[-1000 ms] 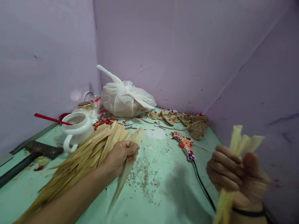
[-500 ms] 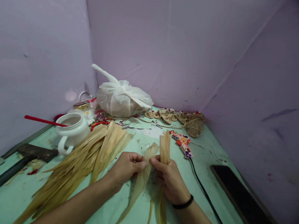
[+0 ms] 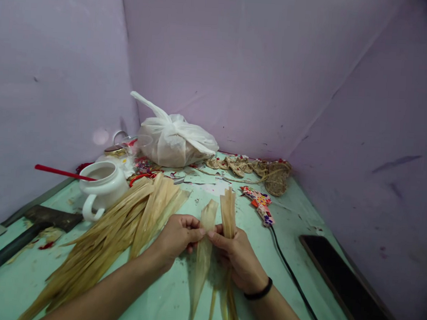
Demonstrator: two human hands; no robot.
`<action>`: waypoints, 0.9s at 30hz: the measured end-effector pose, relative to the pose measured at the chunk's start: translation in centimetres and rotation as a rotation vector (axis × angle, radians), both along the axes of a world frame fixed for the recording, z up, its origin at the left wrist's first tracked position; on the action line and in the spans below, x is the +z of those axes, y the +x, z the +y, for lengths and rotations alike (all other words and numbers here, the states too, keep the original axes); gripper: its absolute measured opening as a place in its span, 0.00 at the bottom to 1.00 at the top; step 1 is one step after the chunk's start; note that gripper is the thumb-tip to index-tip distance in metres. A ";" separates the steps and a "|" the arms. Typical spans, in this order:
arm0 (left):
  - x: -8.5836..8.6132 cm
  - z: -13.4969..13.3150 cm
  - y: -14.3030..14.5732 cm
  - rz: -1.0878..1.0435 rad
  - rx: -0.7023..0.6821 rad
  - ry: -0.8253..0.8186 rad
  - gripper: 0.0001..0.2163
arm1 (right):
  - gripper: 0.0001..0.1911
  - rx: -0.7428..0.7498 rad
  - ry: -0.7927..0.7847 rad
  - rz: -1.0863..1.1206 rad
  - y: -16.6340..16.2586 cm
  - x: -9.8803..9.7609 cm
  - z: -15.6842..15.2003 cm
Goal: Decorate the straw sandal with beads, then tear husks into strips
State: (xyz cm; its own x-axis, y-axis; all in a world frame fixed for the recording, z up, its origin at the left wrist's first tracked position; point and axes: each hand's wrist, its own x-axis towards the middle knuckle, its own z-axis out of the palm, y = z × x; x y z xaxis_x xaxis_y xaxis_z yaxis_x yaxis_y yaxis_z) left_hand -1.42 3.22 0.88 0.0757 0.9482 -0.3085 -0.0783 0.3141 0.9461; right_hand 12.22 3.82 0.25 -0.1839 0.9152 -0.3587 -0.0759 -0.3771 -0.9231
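Observation:
Between my two hands a single pale dried leaf strip, like corn husk, stands upright, its long tip hanging down toward me. My left hand pinches its left edge between thumb and forefinger. My right hand pinches the other edge with its thumb and forefinger, and its remaining fingers wrap a folded bundle of husk strips, whose darker tails hang below the palm. Left of my left hand lies a large fanned pile of husks, pale at the far end and browner toward me.
A white pot holding a red stick stands at left, beside a black-handled hatchet. A tied white bag sits at the back, near woven ornaments. A patterned glue gun with a black cord and a dark slab lie right.
The single husk strip has turned from slanting to nearly upright and shifted slightly left. My hands have come closer together, and the bundle in my right hand has moved a little left.

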 end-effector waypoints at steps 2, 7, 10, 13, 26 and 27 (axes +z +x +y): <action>0.0 0.0 0.0 -0.004 0.002 0.000 0.11 | 0.16 0.015 -0.016 0.007 0.0 0.1 -0.1; 0.1 -0.1 0.0 -0.008 0.005 0.000 0.10 | 0.15 0.032 -0.025 0.007 -0.1 0.5 -0.3; 0.1 -0.1 0.0 -0.011 0.004 0.002 0.10 | 0.15 0.030 -0.027 0.008 0.0 0.7 -0.3; 0.2 -0.2 0.0 -0.013 0.005 -0.002 0.10 | 0.15 0.031 -0.027 0.005 0.0 0.6 -0.2; 0.2 0.0 -0.2 0.017 -0.013 0.001 0.10 | 0.16 0.062 0.125 -0.084 0.1 -0.5 -0.2; 0.3 0.0 -0.2 0.019 -0.015 0.002 0.11 | 0.16 0.065 0.121 -0.085 0.1 -0.5 -0.2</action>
